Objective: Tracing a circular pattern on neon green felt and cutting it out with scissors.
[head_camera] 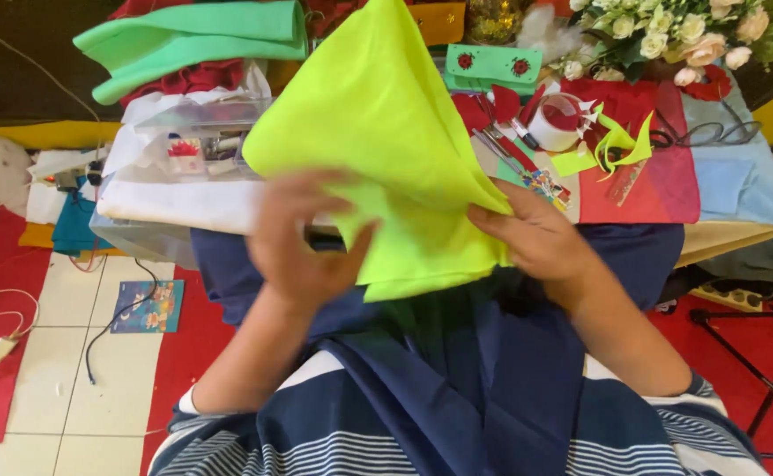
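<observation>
Over on the far left the floor [69, 370] is tile with red mats, a loose cable and a small picture card [147, 306] lying flat. Moving in, a roll of mint-green felt [194, 37] sits atop red cloth at the back of the desk [739, 189], and below it a clear plastic box [194, 132] holds what look like small sewing bits and a little bottle; I cannot make out more through the lid. Then comes the person's left hand [303, 242], fingers spread and curled, its grip closed loosely on the lower left edge of the lime-yellow felt sheet [386, 132], thumb pressing against the cloth. The sheet stands up in front of the chest, above the lap, peaked like a cone, with its bottom fold doubled over. The right hand [541, 240] pinches the sheet's right edge, grip shut tight on the fold, fingers flat on top. To my eye this is the folding or shaping step, with the two edges being brought together; the next move would call for keeping the right pinch firm while the left hand smooths or turns its edge, so the fold does not slip. Further right, a white tape roll [556, 123] sits among red scraps, lime offcuts [611, 145] and scissors-like tools, with a bunch of artificial flowers [668, 31] behind.
</observation>
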